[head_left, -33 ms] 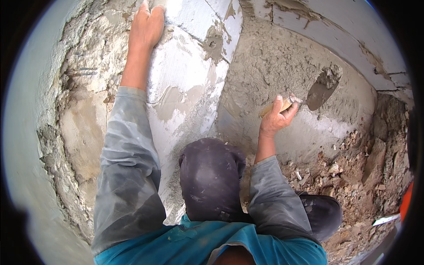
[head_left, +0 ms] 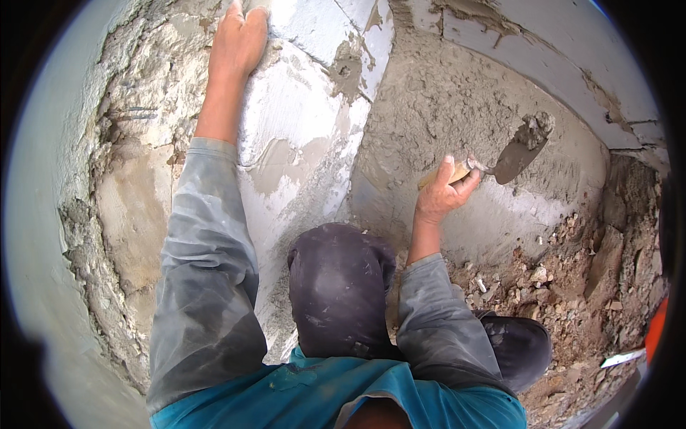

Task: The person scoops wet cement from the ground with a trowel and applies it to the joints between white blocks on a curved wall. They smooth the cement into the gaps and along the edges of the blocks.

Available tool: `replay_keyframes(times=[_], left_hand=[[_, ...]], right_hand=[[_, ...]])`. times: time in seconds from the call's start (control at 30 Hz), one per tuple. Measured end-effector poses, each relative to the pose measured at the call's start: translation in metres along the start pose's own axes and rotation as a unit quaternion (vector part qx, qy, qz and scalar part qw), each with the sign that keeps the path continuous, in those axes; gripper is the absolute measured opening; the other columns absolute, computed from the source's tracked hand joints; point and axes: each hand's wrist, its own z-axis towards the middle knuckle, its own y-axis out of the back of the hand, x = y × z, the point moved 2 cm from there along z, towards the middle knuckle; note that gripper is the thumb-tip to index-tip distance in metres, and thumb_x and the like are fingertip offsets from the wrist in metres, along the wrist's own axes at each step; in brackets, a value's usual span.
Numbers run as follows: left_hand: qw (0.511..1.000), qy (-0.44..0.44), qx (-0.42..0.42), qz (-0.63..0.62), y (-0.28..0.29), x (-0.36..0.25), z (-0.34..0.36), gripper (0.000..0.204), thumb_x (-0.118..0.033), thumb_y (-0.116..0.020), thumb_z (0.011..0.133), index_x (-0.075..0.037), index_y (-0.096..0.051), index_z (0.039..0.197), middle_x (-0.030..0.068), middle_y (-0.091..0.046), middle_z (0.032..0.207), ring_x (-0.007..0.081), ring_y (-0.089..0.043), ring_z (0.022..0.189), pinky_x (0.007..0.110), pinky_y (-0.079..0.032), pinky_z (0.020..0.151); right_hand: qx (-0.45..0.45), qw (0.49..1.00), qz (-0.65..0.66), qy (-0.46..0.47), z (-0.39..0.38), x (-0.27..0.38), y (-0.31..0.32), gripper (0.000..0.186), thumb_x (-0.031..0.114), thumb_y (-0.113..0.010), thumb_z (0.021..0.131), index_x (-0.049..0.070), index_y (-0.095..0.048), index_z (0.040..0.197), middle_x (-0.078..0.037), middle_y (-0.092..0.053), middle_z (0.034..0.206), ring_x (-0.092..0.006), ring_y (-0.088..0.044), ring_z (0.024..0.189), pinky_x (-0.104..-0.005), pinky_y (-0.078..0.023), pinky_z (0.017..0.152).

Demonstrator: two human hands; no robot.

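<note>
My right hand (head_left: 441, 196) is closed round the wooden handle of a trowel (head_left: 516, 161), gripping it near the metal neck. The blade points up and to the right, with wet grey mortar heaped toward its tip. Behind the blade lies a broad, rough patch of grey mortar (head_left: 436, 93); I cannot tell whether they touch. At the top left, my left hand (head_left: 239, 43) reaches up beside the white block wall (head_left: 300, 93). Its back and thumb show, but the fingers run to the picture's edge, so their grip is hidden.
Broken, flaking masonry (head_left: 136, 179) runs down the left, beside smooth grey plaster (head_left: 36, 236). Loose rubble (head_left: 539, 286) covers the ground on the right. My dark-clothed knee (head_left: 341, 286) is in the middle. A pale block course (head_left: 550, 57) curves across the upper right.
My right hand and forearm have shifted slightly left. The trowel's blade has tilted a little and its tip is slightly lower. My left hand stays almost in place.
</note>
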Motion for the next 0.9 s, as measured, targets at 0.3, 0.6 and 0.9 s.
replay_keyframes(times=[0.3,0.6,0.9], left_hand=[[0.998,0.042,0.036,-0.044,0.005,-0.022,0.001,0.058,-0.024,-0.046,0.089,0.007,-0.048,0.138,0.0357,-0.052,0.135,0.0458,-0.044,0.133,0.045,-0.034,0.112],[0.999,0.013,0.041,-0.028,0.006,-0.021,-0.001,0.06,-0.023,-0.045,0.088,0.006,-0.045,0.141,0.0358,-0.05,0.137,0.0464,-0.043,0.134,0.045,-0.034,0.112],[0.996,0.06,0.049,-0.035,0.005,-0.005,-0.003,0.067,-0.032,-0.048,0.088,0.002,-0.043,0.146,0.031,-0.049,0.142,0.0395,-0.046,0.136,0.041,-0.032,0.114]], right_hand=[[0.327,0.918,0.099,-0.202,-0.062,0.013,-0.055,0.031,0.019,-0.062,0.091,-0.003,-0.059,0.113,-0.01,-0.064,0.084,-0.0161,-0.059,0.074,-0.0332,-0.049,0.069],[0.432,0.895,-0.025,-0.112,-0.05,0.054,-0.099,0.025,0.022,-0.06,0.092,-0.001,-0.059,0.104,-0.007,-0.065,0.084,-0.0154,-0.059,0.068,-0.0318,-0.048,0.065],[0.296,0.73,0.461,-0.407,-0.034,0.064,-0.046,0.029,0.021,-0.058,0.091,0.001,-0.055,0.111,-0.008,-0.056,0.075,-0.0165,-0.057,0.058,-0.0306,-0.049,0.049]])
